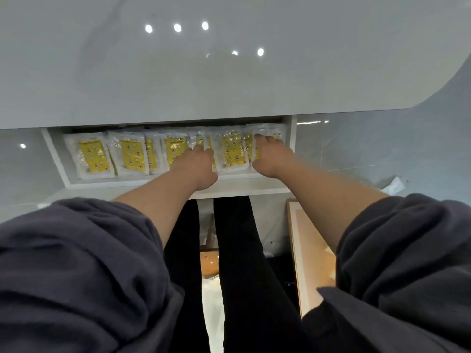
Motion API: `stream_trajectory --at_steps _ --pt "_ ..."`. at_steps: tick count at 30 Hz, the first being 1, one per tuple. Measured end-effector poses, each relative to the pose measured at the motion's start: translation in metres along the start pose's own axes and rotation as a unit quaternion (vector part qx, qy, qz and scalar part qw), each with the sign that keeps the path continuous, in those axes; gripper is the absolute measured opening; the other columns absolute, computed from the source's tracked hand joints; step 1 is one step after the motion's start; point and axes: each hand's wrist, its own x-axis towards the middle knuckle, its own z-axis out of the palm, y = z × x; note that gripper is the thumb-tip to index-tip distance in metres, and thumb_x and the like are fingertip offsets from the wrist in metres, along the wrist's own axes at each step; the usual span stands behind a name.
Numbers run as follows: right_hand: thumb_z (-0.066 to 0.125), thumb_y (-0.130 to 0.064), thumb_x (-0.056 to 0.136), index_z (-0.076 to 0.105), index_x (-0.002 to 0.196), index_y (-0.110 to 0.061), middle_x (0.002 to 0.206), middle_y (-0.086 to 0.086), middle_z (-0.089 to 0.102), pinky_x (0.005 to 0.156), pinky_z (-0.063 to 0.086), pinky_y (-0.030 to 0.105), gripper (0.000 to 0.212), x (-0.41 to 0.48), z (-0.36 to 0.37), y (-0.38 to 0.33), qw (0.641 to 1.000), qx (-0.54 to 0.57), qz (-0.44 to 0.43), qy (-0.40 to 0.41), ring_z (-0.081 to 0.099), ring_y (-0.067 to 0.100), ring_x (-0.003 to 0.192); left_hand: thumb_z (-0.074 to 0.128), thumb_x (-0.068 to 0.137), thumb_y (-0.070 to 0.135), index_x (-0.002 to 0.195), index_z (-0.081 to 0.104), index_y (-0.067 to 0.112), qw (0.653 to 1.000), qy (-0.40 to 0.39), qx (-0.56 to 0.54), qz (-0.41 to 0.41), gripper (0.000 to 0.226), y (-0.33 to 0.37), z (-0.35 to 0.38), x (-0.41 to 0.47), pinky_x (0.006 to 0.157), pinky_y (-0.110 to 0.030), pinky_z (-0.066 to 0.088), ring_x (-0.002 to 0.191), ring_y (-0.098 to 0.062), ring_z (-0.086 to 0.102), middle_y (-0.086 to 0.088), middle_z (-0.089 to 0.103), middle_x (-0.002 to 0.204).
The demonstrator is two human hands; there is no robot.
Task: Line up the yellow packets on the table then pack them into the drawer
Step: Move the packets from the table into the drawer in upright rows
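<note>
Now, with packets (131, 155) rowed in the drawer (56, 159), the right hand (270, 155) presses straight fingers on the end one, the left hand's (196, 164) grip unclear; best tuck overlaps flat, gently.

I log the table top (229, 85) across the far field, with the drawer (58, 159) standing open under its near edge and its rear part hidden beneath the top. In the drawer lie the packets (94, 156), in one row running left to right, flat, neighbours overlapping, from near the left wall to the right wall. The left hand (195, 170) is on the packets at mid-row (whether its fingers pinch one I cannot tell). The right hand (270, 157) rests on the end packet, just beside the right wall. Below the drawer front are the legs (237, 250), with a board (307, 240) to their right.
</note>
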Motion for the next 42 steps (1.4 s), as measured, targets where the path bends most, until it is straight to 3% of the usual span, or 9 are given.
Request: stream_trajectory --at_steps 5,10,15,19,22,29,35,38,42 --pt "0.055 -0.028 0.087 0.016 0.152 -0.02 0.155 0.013 0.024 0.113 0.023 0.056 0.076 0.051 -0.002 0.003 0.997 -0.035 -0.003 0.067 0.021 0.035 0.143 0.06 0.085 0.03 0.149 0.023 0.015 0.996 0.078 0.042 -0.009 0.075 -0.002 0.0 0.06 0.105 -0.051 0.035 0.137 -0.035 0.029 -0.015 0.029 0.149" --pt "0.053 -0.035 0.091 0.04 0.135 -0.014 0.137 0.011 0.048 0.108 0.033 0.046 0.05 0.085 -0.003 -0.005 0.994 -0.071 -0.021 0.074 0.043 0.033 0.128 0.055 0.087 0.05 0.149 0.018 0.016 0.99 0.109 0.084 0.017 0.08 -0.004 0.002 0.101 0.113 -0.049 0.025 0.138 -0.035 0.03 -0.013 0.03 0.152" --pt "0.052 -0.033 0.085 0.019 0.149 -0.023 0.152 0.005 0.028 0.114 0.014 0.057 0.073 0.084 0.025 -0.001 0.98 -0.158 -0.078 0.087 0.026 0.037 0.137 0.049 0.088 0.057 0.15 0.019 0.013 0.99 0.11 0.093 0.008 0.081 0.0 0.023 0.105 0.114 -0.056 0.018 0.14 -0.034 0.024 -0.011 0.024 0.152" --pt "0.049 -0.034 0.089 0.035 0.138 -0.018 0.144 0.01 0.041 0.108 0.029 0.049 0.053 0.084 0.007 -0.019 0.988 -0.129 -0.031 0.077 0.037 0.035 0.132 0.043 0.09 0.059 0.146 0.029 0.016 0.988 0.132 0.082 0.017 0.073 -0.006 0.019 0.102 0.113 -0.053 0.02 0.139 -0.031 0.029 -0.01 0.032 0.149" --pt "0.041 -0.036 0.093 0.05 0.117 -0.016 0.126 0.009 0.055 0.089 0.038 0.034 0.033 0.084 -0.003 -0.044 0.99 -0.092 -0.045 0.097 0.05 0.031 0.117 0.034 0.093 0.059 0.14 0.04 0.014 0.98 0.185 0.067 0.0 0.065 -0.024 0.014 0.102 0.107 -0.046 0.026 0.133 -0.032 0.038 -0.012 0.043 0.145" --pt "0.041 -0.041 0.088 0.024 0.147 -0.022 0.15 0.004 0.031 0.115 0.011 0.055 0.065 0.083 0.037 -0.064 0.979 -0.144 -0.109 0.093 0.024 0.029 0.139 0.025 0.094 0.059 0.143 0.035 0.018 0.983 0.155 0.099 -0.006 0.065 -0.066 0.032 0.103 0.109 -0.05 0.024 0.135 -0.031 0.034 -0.01 0.039 0.146" --pt "0.037 -0.044 0.092 0.031 0.144 -0.018 0.148 0.008 0.039 0.109 0.026 0.046 0.058 0.09 0.021 -0.087 0.981 -0.122 -0.081 0.131 0.035 0.032 0.134 0.021 0.096 0.055 0.139 0.043 0.017 0.981 0.182 0.06 -0.024 0.062 -0.077 0.021 0.105 0.106 -0.044 0.028 0.133 -0.032 0.039 -0.01 0.047 0.143" --pt "0.037 -0.043 0.093 0.03 0.145 -0.019 0.149 0.007 0.036 0.111 0.024 0.047 0.058 0.092 0.032 -0.103 0.978 -0.126 -0.117 0.118 0.032 0.03 0.136 0.018 0.095 0.056 0.137 0.046 0.014 0.979 0.179 0.067 -0.067 0.066 -0.1 0.026 0.108 0.106 -0.043 0.028 0.131 -0.033 0.041 -0.013 0.049 0.141" --pt "0.039 -0.044 0.09 0.037 0.138 -0.018 0.143 0.006 0.04 0.111 0.021 0.053 0.054 0.093 0.046 -0.113 0.979 -0.124 -0.107 0.119 0.034 0.028 0.133 0.026 0.094 0.058 0.136 0.043 0.01 0.979 0.186 0.073 -0.037 0.066 -0.112 0.037 0.103 0.106 -0.044 0.029 0.13 -0.032 0.041 -0.017 0.049 0.138"
